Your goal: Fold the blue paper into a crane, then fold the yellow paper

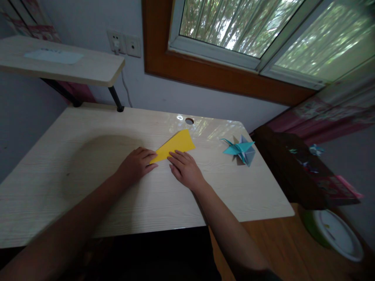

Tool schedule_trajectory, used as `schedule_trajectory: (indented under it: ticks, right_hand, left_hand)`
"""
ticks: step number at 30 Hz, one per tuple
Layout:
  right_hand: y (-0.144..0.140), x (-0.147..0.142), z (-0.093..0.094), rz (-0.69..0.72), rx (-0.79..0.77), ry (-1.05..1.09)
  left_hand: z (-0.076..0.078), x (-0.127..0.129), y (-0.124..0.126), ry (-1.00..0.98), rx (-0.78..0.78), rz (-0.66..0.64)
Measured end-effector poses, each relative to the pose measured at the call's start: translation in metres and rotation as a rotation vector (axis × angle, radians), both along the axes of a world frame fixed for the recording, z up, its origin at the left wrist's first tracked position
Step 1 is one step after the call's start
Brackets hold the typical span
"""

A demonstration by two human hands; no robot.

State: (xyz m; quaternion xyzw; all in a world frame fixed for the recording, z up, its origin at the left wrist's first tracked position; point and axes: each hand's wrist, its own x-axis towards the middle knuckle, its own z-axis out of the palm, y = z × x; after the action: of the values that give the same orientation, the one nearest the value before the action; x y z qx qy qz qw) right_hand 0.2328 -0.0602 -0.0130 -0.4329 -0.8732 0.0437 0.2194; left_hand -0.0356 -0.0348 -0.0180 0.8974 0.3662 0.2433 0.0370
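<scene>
1. Yellow folded paper [175, 145]: flat at table [88, 171] centre, pointing to 1 o'clock.
2. Left hand [136, 164]: grip spread flat, fingertips pressing the paper's near corner.
3. Right hand [184, 168]: grip spread flat on the paper's near edge.
4. Blue paper crane [241, 150]: at 3 o'clock, well apart.
5. Cable hole [189, 121]: at 12 o'clock, near the far edge.
6. Open tabletop lies at 9 o'clock.

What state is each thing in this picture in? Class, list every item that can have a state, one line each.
yellow paper: folded, flat on the desk
left hand: pressing the paper's near corner
right hand: fingers flat on the paper's near edge
blue paper crane: finished, standing apart to the right
window: shut, as far as it shows
wall socket: one plug in
</scene>
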Motion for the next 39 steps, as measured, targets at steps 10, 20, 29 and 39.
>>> schedule_trajectory:
  ticks: [10,20,29,39]
  right_hand:
    - [0.001,0.001,-0.001,0.022,0.051,0.096]
    - [-0.006,0.001,0.008,-0.036,0.123,0.082]
    - [-0.018,-0.006,0.007,0.100,0.165,0.034]
    - [-0.014,0.006,0.009,0.034,0.364,0.091]
  left_hand:
    - [-0.006,-0.006,0.000,0.019,0.055,0.026]
    - [0.003,-0.008,-0.008,-0.120,0.140,-0.012]
    - [-0.002,-0.006,-0.021,-0.052,0.194,-0.234]
    - [0.008,-0.005,-0.019,-0.171,0.378,-0.165]
